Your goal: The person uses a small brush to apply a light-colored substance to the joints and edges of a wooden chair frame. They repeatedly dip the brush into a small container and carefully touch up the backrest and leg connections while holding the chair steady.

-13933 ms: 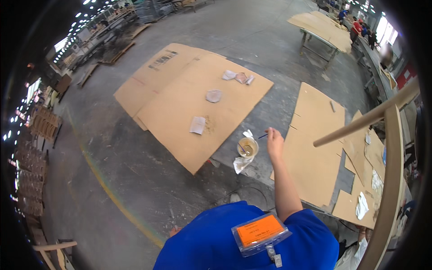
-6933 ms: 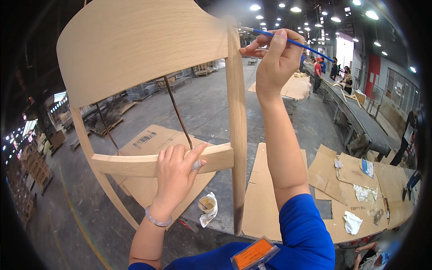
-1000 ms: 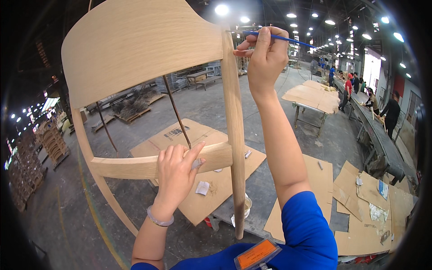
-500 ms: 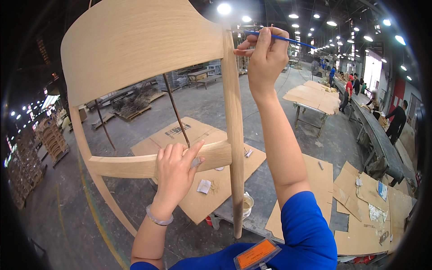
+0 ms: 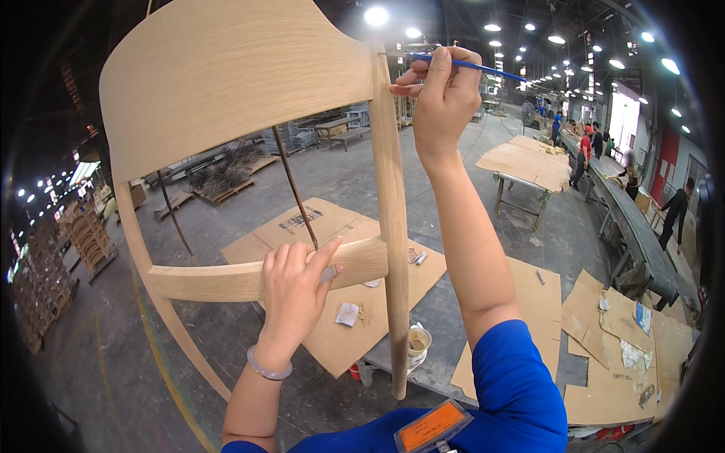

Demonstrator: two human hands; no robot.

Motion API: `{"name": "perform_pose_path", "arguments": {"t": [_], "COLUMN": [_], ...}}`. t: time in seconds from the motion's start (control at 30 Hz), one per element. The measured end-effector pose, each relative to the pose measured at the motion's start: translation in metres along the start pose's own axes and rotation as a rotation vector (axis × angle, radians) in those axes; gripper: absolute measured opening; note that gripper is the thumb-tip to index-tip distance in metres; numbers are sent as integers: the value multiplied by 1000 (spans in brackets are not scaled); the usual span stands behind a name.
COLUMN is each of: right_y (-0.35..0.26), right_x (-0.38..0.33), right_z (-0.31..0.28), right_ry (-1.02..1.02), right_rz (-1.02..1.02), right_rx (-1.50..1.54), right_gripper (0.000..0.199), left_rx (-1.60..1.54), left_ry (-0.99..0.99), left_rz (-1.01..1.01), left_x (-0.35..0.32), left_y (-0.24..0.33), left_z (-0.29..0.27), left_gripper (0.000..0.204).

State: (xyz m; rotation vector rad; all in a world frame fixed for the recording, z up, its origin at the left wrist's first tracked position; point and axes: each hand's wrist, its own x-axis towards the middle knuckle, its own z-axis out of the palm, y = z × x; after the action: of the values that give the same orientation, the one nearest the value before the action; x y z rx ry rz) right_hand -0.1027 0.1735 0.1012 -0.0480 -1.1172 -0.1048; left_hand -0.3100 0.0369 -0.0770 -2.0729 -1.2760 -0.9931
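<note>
A pale wooden chair frame [image 5: 234, 83] fills the left and middle, with a broad curved backrest, two posts and a lower rail [image 5: 204, 283]. My left hand [image 5: 293, 287] is closed over this rail, fingers lying across its top edge. A small greyish piece shows by its thumb, too little visible to name. Raised beside the top of the right post [image 5: 391, 189], my right hand [image 5: 447, 106] pinches a thin blue-handled brush [image 5: 495, 72]. The brush points left, its tip close to the joint of post and backrest; whether it touches is unclear in the glare.
Below the frame, cardboard sheets [image 5: 347, 340] cover a worktable, with a small cup of tan paste [image 5: 419, 340] and a crumpled paper [image 5: 347, 314]. More cardboard [image 5: 619, 385] lies at right. Farther off stand a table [image 5: 525, 162], a long conveyor [image 5: 634, 226] with several people, and stacked wooden parts [image 5: 87, 230].
Both hands keep their holds, and the brush stays near the joint. The view has shifted very slightly. A distant person in black by the conveyor has moved a little right.
</note>
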Motion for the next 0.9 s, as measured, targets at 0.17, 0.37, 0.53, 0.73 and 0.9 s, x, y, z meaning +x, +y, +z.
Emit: {"name": "perform_pose_path", "arguments": {"t": [0.17,0.37,0.53,0.73,0.9], "right_y": [-1,0,-1,-7,-22], "right_x": [-4,-5,-9,-13,-39], "right_z": [5,13,15,22,-4], "right_ry": [16,4,-39,6,71], "right_rz": [12,-4,25,60,58], "right_rx": [47,27,9,50,162], "right_gripper": [16,16,19,16,18], "left_rx": [4,4,2,-1,-6], "left_ry": [22,32,51,35,67], "left_rz": [13,20,22,5,22], "left_x": [-2,-3,-5,-8,-10], "left_y": [-6,-11,-16,-21,-31], "left_z": [-2,-4,-5,-9,-10], "left_gripper": [46,48,48,48,46]}}
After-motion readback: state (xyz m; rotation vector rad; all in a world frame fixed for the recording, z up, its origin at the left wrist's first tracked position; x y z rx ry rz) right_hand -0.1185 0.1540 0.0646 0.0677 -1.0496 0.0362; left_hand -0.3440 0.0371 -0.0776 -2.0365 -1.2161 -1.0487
